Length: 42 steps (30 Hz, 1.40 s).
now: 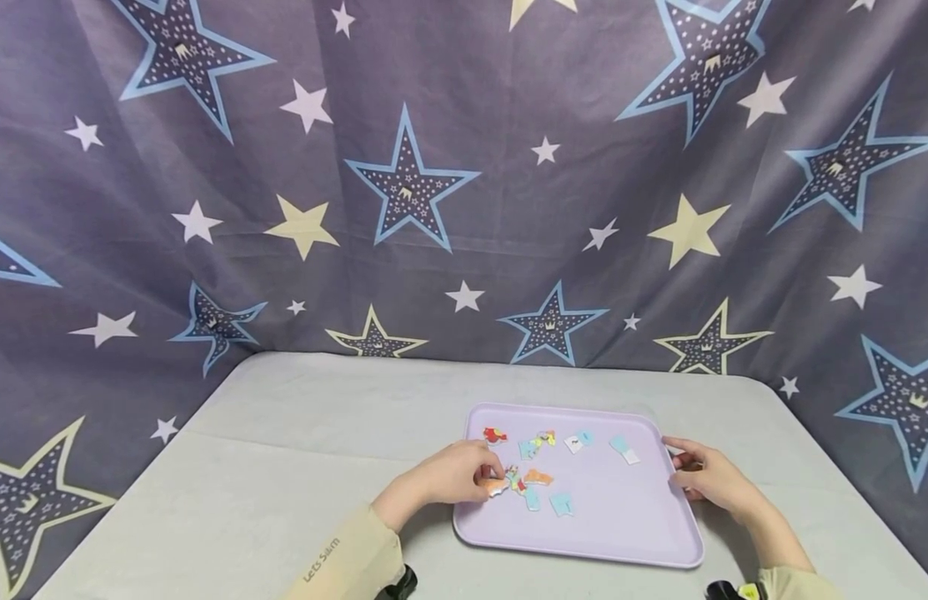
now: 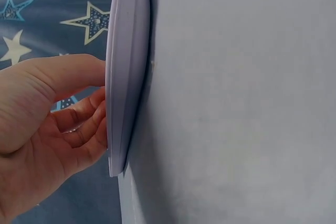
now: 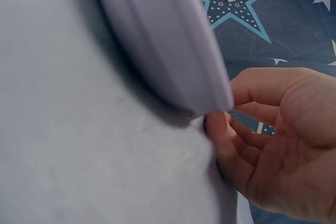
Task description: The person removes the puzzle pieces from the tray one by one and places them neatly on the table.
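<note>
My left hand (image 1: 458, 472) reaches over the left rim of a lilac tray (image 1: 621, 521) and pinches an orange puzzle piece (image 1: 497, 487). In the left wrist view the tray wall (image 2: 126, 72) hides the fingertips and the piece. Beside that piece lie a multicoloured puzzle piece (image 1: 514, 478), another orange piece (image 1: 539, 477) and a light blue piece (image 1: 533, 500). My right hand (image 1: 717, 477) grips the tray's right rim between thumb and fingers; in the right wrist view its fingertips meet the tray's edge (image 3: 173, 40).
More pieces lie in the tray: a red one (image 1: 495, 435), a joined blue and yellow group (image 1: 537, 445), blue and white ones (image 1: 580, 441), (image 1: 624, 449) and a light blue one (image 1: 562, 504). The tray stands on a table with a pale cloth (image 1: 246, 500). A star-patterned curtain (image 1: 464, 217) hangs behind.
</note>
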Each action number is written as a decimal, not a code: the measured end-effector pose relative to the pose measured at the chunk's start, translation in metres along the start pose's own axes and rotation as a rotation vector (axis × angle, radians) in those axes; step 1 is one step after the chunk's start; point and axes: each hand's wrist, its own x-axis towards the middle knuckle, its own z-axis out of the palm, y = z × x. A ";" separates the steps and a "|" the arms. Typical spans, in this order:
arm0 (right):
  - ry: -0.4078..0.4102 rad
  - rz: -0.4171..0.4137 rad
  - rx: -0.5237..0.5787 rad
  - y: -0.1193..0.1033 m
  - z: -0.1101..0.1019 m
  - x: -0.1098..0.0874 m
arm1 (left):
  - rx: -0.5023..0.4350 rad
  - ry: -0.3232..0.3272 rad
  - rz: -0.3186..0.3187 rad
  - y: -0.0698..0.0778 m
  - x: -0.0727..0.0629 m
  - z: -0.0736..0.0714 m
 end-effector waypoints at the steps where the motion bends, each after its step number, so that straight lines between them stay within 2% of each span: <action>1: 0.002 -0.002 0.001 0.000 0.000 0.000 | 0.002 0.008 0.004 0.000 0.000 -0.001; 6: 0.005 0.001 -0.002 0.001 0.000 0.000 | 0.007 0.054 0.017 -0.003 0.001 -0.005; 13: -0.014 -0.023 0.005 0.003 -0.001 0.001 | -0.019 0.123 -0.027 -0.010 0.000 -0.015; 17: -0.038 -0.031 0.027 0.005 -0.003 0.001 | -0.027 0.143 -0.041 -0.017 0.000 -0.019; 24: -0.064 -0.041 0.051 0.007 -0.006 0.002 | -0.001 0.195 -0.031 -0.031 0.001 -0.027; 31: -0.067 -0.020 0.048 0.009 -0.005 0.002 | -0.056 0.238 -0.048 -0.046 0.001 -0.036; 38: -0.065 -0.022 0.050 0.009 -0.005 0.002 | -0.161 0.233 -0.106 -0.060 -0.001 -0.041; 42: -0.070 -0.024 0.059 0.009 -0.005 0.002 | -0.162 0.227 -0.128 -0.066 -0.001 -0.042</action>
